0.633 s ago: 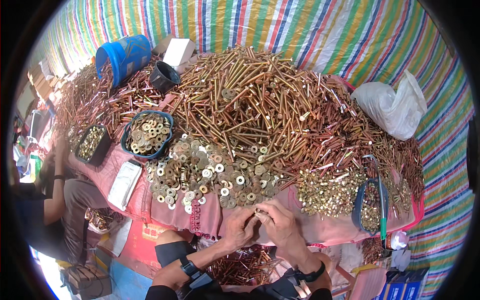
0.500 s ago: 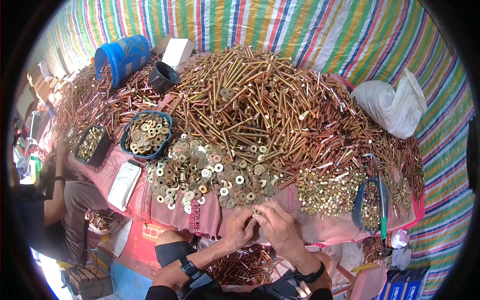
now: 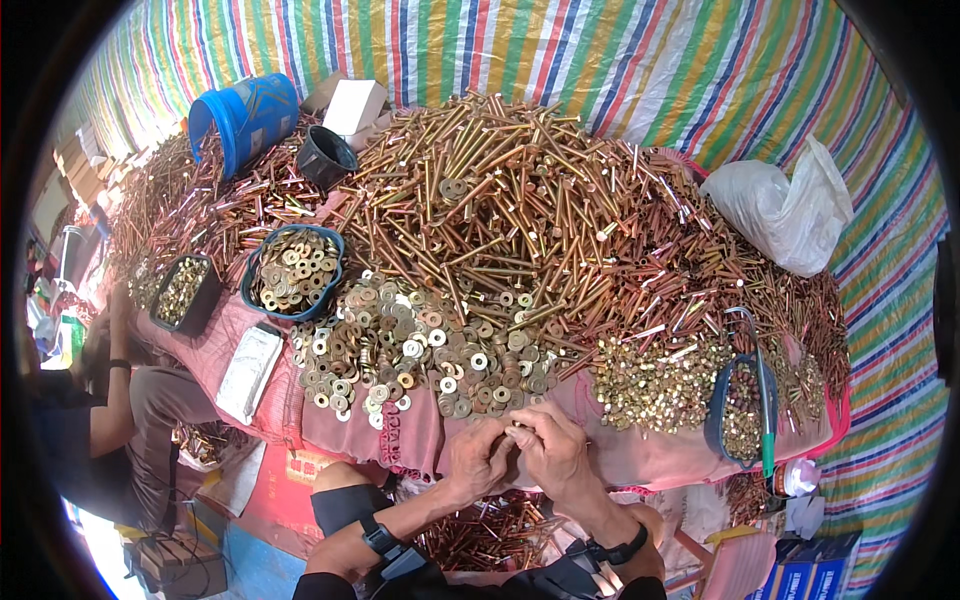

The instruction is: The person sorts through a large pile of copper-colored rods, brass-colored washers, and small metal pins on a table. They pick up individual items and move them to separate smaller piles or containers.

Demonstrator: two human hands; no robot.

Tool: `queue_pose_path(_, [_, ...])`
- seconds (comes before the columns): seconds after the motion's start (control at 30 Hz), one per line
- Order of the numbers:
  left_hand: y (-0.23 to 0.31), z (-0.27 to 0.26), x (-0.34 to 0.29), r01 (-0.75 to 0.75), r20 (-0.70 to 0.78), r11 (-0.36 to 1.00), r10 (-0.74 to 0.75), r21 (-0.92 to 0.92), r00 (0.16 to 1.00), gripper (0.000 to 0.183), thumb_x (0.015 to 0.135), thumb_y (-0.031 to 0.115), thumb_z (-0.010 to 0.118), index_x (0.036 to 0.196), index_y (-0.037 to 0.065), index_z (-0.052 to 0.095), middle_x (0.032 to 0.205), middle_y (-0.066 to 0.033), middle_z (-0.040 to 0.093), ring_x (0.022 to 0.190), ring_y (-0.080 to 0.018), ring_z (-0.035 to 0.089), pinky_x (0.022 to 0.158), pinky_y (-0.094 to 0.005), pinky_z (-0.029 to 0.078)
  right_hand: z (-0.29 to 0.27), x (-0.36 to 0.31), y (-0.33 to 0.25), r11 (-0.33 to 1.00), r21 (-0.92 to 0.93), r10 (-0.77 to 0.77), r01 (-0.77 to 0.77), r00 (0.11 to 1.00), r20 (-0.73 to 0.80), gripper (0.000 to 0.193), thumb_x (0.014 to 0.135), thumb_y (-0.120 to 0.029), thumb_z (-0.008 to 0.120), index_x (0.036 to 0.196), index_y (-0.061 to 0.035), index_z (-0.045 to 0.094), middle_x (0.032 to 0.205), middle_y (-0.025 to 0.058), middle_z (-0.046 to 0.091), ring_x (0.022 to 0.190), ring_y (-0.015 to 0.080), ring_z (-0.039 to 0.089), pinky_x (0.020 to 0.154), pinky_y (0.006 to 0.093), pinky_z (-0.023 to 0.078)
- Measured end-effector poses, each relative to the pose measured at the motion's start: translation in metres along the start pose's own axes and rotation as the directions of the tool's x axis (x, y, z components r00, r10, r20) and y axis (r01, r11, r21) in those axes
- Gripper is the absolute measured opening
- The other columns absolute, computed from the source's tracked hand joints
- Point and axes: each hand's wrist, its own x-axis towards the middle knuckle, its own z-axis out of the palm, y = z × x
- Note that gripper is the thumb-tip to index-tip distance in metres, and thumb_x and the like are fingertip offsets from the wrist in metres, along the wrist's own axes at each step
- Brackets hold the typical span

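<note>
My left hand (image 3: 478, 456) and my right hand (image 3: 556, 452) meet over the front edge of the cloth-covered table, fingers pinched together. A small gold-coloured nut (image 3: 518, 426) shows at the right hand's fingertips. Whatever the left fingers close on is hidden. Just beyond the hands lies a spread of flat washers (image 3: 440, 350). A heap of long gold-coloured bolts (image 3: 520, 200) rises behind them. To the right is a pile of small nuts (image 3: 655, 385), beside a dark blue tub of nuts (image 3: 742, 410).
A blue bowl of washers (image 3: 292, 270), a dark tub of nuts (image 3: 182, 293) and a white packet (image 3: 249, 372) stand at left. Behind are a tipped blue bucket (image 3: 245, 125) and a white bag (image 3: 775, 205). A co-worker's arm (image 3: 112, 410) is at far left. More bolts (image 3: 490, 535) lie below my hands.
Both hands stay in place. The nut at the right fingertips has turned, its round opening no longer facing up, and the fingers have shifted slightly around it.
</note>
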Motion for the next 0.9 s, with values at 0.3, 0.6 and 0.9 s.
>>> queue_pose_path(0.3, [-0.001, 0.001, -0.001, -0.021, -0.024, 0.999, 0.02, -0.043, 1.0, 0.015, 0.09, -0.002, 0.067, 0.105, 0.001, 0.067, 0.08, -0.0144, 0.061, 0.068, -0.0322, 0.062, 0.063, -0.0389, 0.049, 0.004, -0.005, 0.002, 0.998, 0.029, 0.062, -0.063, 0.998, 0.023, 0.022, 0.092, -0.004, 0.079, 0.11, 0.0005, 0.068, 0.097, 0.0148, 0.069, 0.084, 0.0332, 0.071, 0.071, 0.0403, 0.058])
queue_pose_path(0.6, [0.003, -0.004, 0.0, -0.002, 0.025, 1.0, 0.001, 0.019, 1.0, 0.016, 0.088, 0.003, 0.076, 0.101, 0.005, 0.066, 0.079, -0.014, 0.062, 0.069, -0.0341, 0.063, 0.062, -0.0429, 0.05, -0.005, 0.003, 0.011, 0.995, 0.094, -0.042, 0.031, 0.992, 0.117, 0.023, 0.091, -0.001, 0.076, 0.113, 0.0004, 0.069, 0.101, 0.0151, 0.068, 0.09, 0.0324, 0.071, 0.074, 0.0395, 0.059])
queue_pose_path(0.9, [0.003, -0.004, 0.0, 0.01, 0.025, 1.0, -0.011, 0.017, 1.0, 0.025, 0.09, 0.003, 0.075, 0.115, 0.006, 0.072, 0.08, -0.0142, 0.064, 0.07, -0.033, 0.066, 0.062, -0.0419, 0.051, 0.004, -0.005, 0.006, 0.969, 0.168, 0.177, -0.179, 0.984, 0.025, 0.022, 0.09, -0.003, 0.081, 0.11, -0.0002, 0.071, 0.094, 0.013, 0.07, 0.082, 0.0287, 0.073, 0.069, 0.037, 0.059])
